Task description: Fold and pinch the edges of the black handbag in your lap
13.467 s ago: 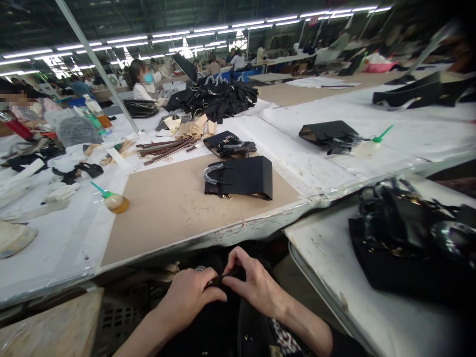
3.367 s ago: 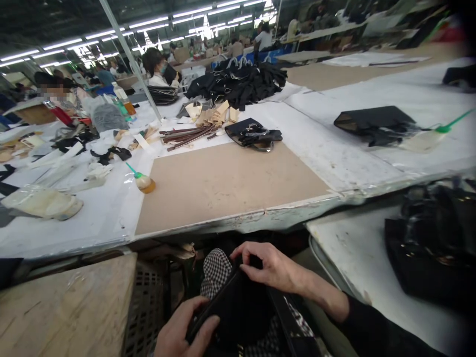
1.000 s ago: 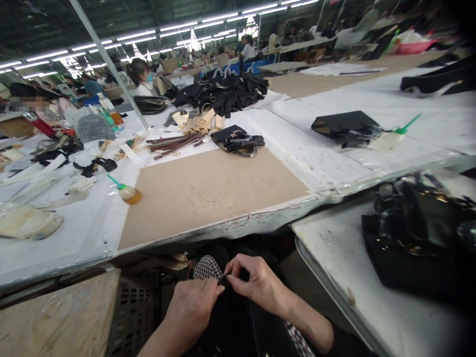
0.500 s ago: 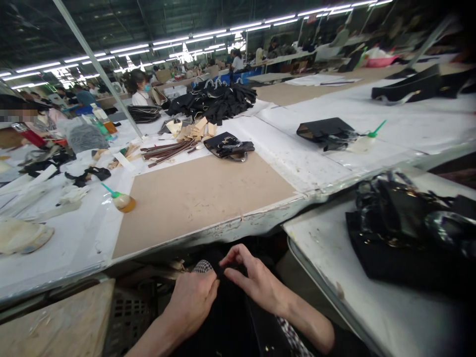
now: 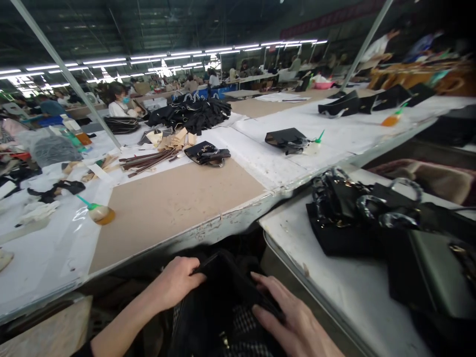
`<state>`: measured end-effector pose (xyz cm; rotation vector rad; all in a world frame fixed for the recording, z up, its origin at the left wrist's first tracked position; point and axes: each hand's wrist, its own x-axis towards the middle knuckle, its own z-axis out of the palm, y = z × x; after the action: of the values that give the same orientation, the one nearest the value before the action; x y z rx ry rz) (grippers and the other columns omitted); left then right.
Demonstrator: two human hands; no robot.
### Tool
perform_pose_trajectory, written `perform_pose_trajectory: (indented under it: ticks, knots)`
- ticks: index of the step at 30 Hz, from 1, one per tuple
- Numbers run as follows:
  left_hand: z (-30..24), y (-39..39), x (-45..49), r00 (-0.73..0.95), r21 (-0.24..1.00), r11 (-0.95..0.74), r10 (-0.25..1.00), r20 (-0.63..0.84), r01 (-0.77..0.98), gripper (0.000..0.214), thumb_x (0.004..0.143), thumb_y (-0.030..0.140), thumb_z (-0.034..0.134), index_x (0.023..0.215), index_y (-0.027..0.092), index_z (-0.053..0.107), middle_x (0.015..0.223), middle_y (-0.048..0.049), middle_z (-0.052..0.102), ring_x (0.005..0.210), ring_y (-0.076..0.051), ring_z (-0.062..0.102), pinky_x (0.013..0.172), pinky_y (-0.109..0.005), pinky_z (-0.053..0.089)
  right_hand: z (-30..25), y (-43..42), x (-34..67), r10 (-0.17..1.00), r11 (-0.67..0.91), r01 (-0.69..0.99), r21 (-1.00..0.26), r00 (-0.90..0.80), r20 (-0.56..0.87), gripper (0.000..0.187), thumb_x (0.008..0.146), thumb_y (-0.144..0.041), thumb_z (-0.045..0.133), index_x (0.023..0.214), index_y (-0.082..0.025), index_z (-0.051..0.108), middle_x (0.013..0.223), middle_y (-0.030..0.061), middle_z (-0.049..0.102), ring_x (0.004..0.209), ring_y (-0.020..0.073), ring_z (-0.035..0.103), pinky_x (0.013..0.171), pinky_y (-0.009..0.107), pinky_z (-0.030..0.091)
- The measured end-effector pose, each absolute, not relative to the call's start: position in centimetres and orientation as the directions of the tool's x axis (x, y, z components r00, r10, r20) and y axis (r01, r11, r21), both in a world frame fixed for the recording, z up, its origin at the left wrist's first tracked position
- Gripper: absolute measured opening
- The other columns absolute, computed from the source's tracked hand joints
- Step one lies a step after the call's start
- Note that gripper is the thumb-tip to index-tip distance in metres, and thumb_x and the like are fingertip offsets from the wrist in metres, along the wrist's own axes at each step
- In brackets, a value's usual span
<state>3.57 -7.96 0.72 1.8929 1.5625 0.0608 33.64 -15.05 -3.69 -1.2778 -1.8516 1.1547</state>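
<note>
- While we hold the black bag [image 5: 230,287] in our lap, below the tabletop's [image 5: 256,158] near edge, our left hand [image 5: 178,282] grips its rim and our right hand [image 5: 293,322] lies open on it.
- It looks light and floppy to us; the rim seems the surest hold.

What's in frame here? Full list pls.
board: 1, brown, on the long table, in front of the person
long table: 1, white top
glue bottles: 3, green nozzles, one left of board, two further right
small bags: 2, black, beyond the board
strips: one bundle, dark brown, at board's far left corner
fabric heap: 1, black, far end of table
handbag pile: 1, black, wrapped handles, on side table
side table: 1, white, at right
co-workers: several, background
lap bag: 1, black, in the person's lap
left hand: grips lap bag's left edge
right hand: on its right edge, grip unclear
</note>
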Motion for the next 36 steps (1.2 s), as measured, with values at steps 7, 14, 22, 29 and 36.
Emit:
perform_pose_trajectory:
  ticks: [7,14,22,29,36]
  knots:
    - [4.4,-8.4,1.3,0.443,0.568,-0.161,0.802,-0.401,0.807,0.005,0.074,0.017,0.059,0.071,0.021,0.058,0.07,0.0056,0.054,0.067,-0.014,0.052,0.062,-0.021,0.034,-2.4,-12.0,36.6,0.8,-0.17,0.288,-0.943,-0.518,-0.302,0.038,0.089,-0.036,0.064,0.126,-0.034,0.067,0.112,0.0034,0.071,0.102,0.028,0.066,0.087,0.038,0.055]
    - [0.9,-7.4,3.5,0.467,0.8,0.001,0.812,-0.351,0.599,0.029,0.074,0.016,0.069,0.1,0.026,0.062,0.105,0.0032,0.067,0.098,-0.019,0.061,0.086,-0.025,0.043,-5.2,-10.9,35.8,0.817,-0.2,0.247,-0.948,-0.492,-0.301,0.044,0.089,-0.05,0.065,0.127,-0.026,0.067,0.115,0.0056,0.07,0.107,0.0295,0.063,0.091,0.04,0.05]
    - [-1.1,-5.4,4.8,0.504,0.768,-0.126,0.818,-0.278,0.627,0.015,0.081,0.018,0.075,0.075,0.023,0.062,0.094,0.0055,0.067,0.087,-0.015,0.061,0.081,-0.023,0.041,-6.1,-10.8,35.6,0.865,-0.246,0.21,-0.946,-0.393,-0.312,0.047,0.081,-0.056,0.076,0.114,-0.023,0.076,0.103,0.0048,0.075,0.098,0.0289,0.066,0.086,0.036,0.05]
    - [-1.2,-5.1,4.8,0.553,0.802,-0.077,0.764,-0.334,0.592,0.018,0.084,0.022,0.075,0.068,0.022,0.066,0.114,0.002,0.067,0.104,-0.018,0.062,0.092,-0.025,0.039,-6.1,-10.7,36.0,0.876,-0.332,0.16,-0.93,-0.314,-0.367,0.049,0.069,-0.054,0.086,0.108,-0.025,0.08,0.098,0.0029,0.078,0.096,0.0287,0.068,0.085,0.034,0.051]
    - [-1.4,-4.5,4.5,0.585,0.814,0.009,0.69,-0.425,0.581,0.017,0.08,0.024,0.076,0.066,0.021,0.068,0.127,0.001,0.063,0.113,-0.022,0.06,0.096,-0.028,0.039,-6.6,-10.5,36.2,0.906,-0.275,0.13,-0.952,-0.295,-0.302,0.039,0.073,-0.049,0.086,0.105,-0.027,0.081,0.099,0.0011,0.079,0.095,0.0249,0.07,0.083,0.029,0.052]
